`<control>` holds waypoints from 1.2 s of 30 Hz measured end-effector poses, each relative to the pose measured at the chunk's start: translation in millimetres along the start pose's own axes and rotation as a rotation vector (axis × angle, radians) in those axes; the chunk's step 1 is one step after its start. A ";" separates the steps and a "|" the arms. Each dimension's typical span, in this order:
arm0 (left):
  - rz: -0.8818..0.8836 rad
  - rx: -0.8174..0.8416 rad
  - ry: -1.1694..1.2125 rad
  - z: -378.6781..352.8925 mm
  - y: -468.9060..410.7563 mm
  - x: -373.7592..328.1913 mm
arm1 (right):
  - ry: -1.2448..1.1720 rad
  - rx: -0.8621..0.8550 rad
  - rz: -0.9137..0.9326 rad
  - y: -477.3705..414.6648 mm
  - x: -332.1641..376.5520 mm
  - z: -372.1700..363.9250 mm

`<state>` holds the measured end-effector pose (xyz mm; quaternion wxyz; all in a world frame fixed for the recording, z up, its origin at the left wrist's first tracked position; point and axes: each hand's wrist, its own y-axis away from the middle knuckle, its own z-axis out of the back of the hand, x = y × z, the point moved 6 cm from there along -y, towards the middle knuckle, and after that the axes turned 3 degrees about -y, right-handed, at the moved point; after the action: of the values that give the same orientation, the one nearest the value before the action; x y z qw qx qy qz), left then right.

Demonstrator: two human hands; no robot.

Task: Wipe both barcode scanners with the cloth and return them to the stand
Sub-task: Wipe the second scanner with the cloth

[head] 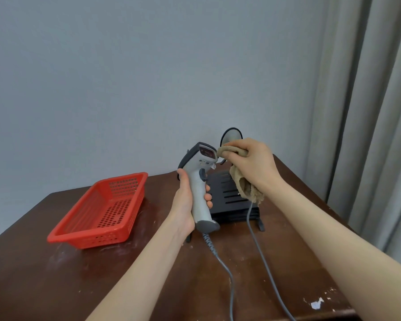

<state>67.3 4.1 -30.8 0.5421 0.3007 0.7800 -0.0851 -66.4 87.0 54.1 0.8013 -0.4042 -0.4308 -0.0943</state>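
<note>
My left hand [185, 200] curls its fingers around the handle of a grey barcode scanner [200, 181] and holds it upright above the table, head at twelve o'clock. My right hand [255, 163], at two o'clock from the left, clutches a bunched tan cloth [229, 151]. The wad touches the right edge of the scanner's head beside its red window, and a loose tail hangs toward six o'clock. Behind that tail sits the black slotted stand [227, 200], just right of the held scanner. A dark ring [231, 136] peeks out behind my right hand; I cannot tell whether it belongs to the second scanner. The held scanner's coiled cable [227, 272] and a second grey cable [262, 258] trail toward six o'clock over the brown table [56, 274]. A red basket [102, 212] stands at nine o'clock from my left hand.
</note>
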 end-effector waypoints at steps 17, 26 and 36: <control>0.077 0.039 0.054 -8.3 -2.2 26.9 | 0.432 0.068 0.113 -5.3 2.7 -16.4; 0.070 0.011 0.028 -7.0 -2.4 25.9 | 0.272 0.107 0.114 -4.9 23.1 -25.3; 0.040 -0.012 -0.048 -0.4 -5.5 24.7 | 0.236 0.082 0.010 -7.6 17.4 -20.4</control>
<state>58.1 9.2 -53.8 0.5641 0.3108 0.7611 -0.0767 -47.0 70.6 65.6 0.8628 -0.3592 -0.3349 -0.1197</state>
